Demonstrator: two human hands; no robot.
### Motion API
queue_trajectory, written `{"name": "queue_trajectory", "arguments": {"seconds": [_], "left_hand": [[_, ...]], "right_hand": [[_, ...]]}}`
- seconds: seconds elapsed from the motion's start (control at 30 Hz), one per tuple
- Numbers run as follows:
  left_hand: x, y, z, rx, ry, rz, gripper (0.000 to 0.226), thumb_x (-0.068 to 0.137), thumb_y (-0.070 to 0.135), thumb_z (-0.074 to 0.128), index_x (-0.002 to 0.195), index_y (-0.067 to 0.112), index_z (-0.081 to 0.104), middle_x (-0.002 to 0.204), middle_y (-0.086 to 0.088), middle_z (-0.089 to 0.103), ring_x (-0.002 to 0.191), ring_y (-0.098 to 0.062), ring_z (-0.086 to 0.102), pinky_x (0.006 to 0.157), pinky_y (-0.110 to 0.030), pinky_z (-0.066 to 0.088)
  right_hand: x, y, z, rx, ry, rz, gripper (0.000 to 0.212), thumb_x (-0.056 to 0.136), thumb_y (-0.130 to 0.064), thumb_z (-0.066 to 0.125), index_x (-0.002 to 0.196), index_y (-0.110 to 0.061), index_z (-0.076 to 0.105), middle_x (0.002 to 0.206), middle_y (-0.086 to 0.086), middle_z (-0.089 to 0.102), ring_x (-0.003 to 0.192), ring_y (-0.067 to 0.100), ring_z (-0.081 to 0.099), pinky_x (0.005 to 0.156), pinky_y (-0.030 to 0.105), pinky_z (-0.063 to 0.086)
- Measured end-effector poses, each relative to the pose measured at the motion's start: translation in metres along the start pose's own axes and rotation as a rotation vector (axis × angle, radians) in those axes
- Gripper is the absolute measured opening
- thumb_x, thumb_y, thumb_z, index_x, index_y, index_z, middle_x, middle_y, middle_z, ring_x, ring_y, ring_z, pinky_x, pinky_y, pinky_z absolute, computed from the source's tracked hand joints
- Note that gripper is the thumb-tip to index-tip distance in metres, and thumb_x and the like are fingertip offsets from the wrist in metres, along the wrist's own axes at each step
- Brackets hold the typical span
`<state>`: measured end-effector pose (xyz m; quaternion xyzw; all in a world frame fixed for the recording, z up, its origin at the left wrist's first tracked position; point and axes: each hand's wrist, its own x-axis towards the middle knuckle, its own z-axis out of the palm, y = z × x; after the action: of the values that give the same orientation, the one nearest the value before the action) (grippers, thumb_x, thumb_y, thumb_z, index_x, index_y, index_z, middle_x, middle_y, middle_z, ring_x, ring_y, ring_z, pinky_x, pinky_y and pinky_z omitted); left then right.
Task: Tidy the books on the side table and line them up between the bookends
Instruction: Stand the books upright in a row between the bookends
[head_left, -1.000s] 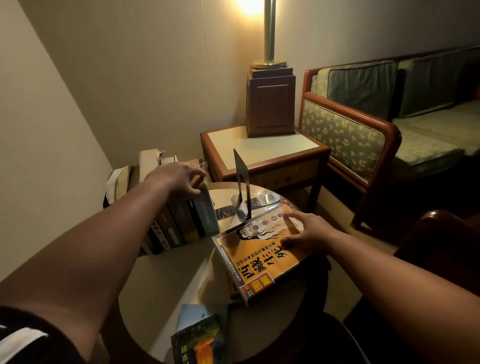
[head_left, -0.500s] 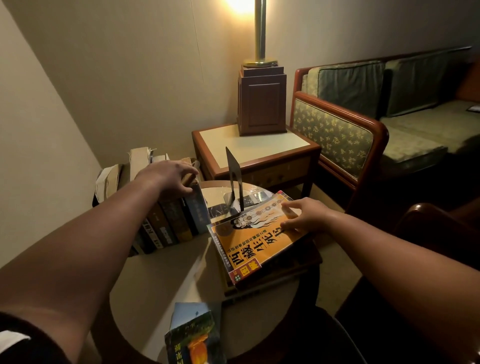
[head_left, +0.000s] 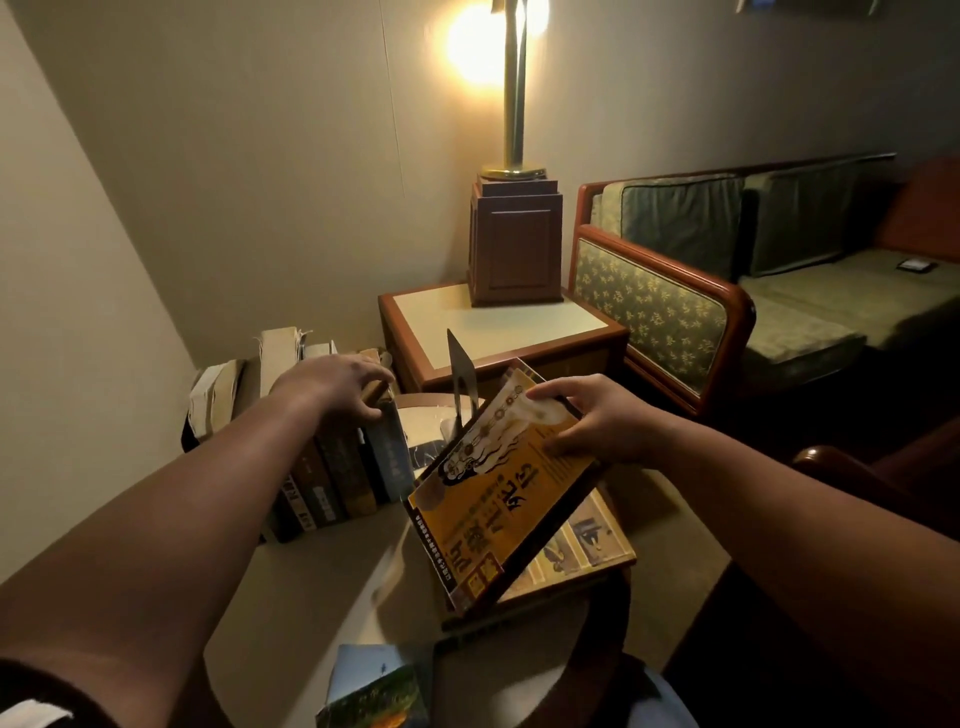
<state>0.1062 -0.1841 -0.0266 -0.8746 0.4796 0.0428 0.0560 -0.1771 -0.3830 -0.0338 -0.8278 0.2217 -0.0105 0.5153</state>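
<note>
Upright books (head_left: 332, 467) beside bookend (head_left: 462, 384)

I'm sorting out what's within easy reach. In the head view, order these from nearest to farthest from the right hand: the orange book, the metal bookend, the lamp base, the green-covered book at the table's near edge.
1. Orange book: gripped by the right hand.
2. Metal bookend: just left of the hand, upright.
3. Green-covered book: near table edge, below left.
4. Lamp base: on the square table behind.
</note>
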Motion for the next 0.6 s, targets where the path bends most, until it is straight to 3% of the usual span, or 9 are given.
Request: {"name": "queue_trajectory", "arguments": {"seconds": [0.27,0.4,0.5,0.6], "left_hand": [[-0.002,0.003,-0.005,-0.024,-0.018,-0.018,0.067,0.082,0.048,0.073,0.141,0.046,0.042,0.151,0.006,0.044,0.131,-0.025,0.047,0.1,-0.045,0.049],[-0.002,0.003,-0.005,-0.033,-0.003,-0.02,0.065,0.082,0.047,0.073,0.14,0.045,0.044,0.151,0.005,0.044,0.131,-0.025,0.047,0.099,-0.044,0.049],[-0.001,0.004,-0.005,-0.029,0.007,-0.016,0.066,0.083,0.044,0.073,0.142,0.042,0.043,0.151,0.005,0.044,0.132,-0.025,0.047,0.098,-0.041,0.05],[-0.001,0.005,-0.002,-0.023,0.028,-0.022,0.071,0.082,0.045,0.073,0.145,0.037,0.039,0.144,0.001,0.051,0.126,-0.024,0.052,0.094,-0.04,0.053]], "right_hand": [[0.014,-0.079,0.012,-0.421,0.038,-0.143,0.066,0.081,-0.009,0.08,0.139,-0.03,0.057,0.14,0.003,0.052,0.092,0.017,0.068,0.057,0.024,0.06],[0.028,-0.107,0.02,-0.528,0.091,-0.13,0.061,0.083,-0.006,0.077,0.138,-0.026,0.058,0.125,0.003,0.055,0.077,0.012,0.062,0.046,0.016,0.051],[0.042,-0.123,0.023,-0.599,0.153,-0.127,0.054,0.085,-0.004,0.074,0.134,-0.024,0.062,0.114,0.0,0.053,0.075,0.014,0.06,0.046,0.017,0.052],[0.06,-0.134,0.028,-0.675,0.223,-0.159,0.05,0.085,-0.005,0.072,0.131,-0.024,0.066,0.118,0.001,0.056,0.089,0.019,0.063,0.056,0.022,0.057]]}}
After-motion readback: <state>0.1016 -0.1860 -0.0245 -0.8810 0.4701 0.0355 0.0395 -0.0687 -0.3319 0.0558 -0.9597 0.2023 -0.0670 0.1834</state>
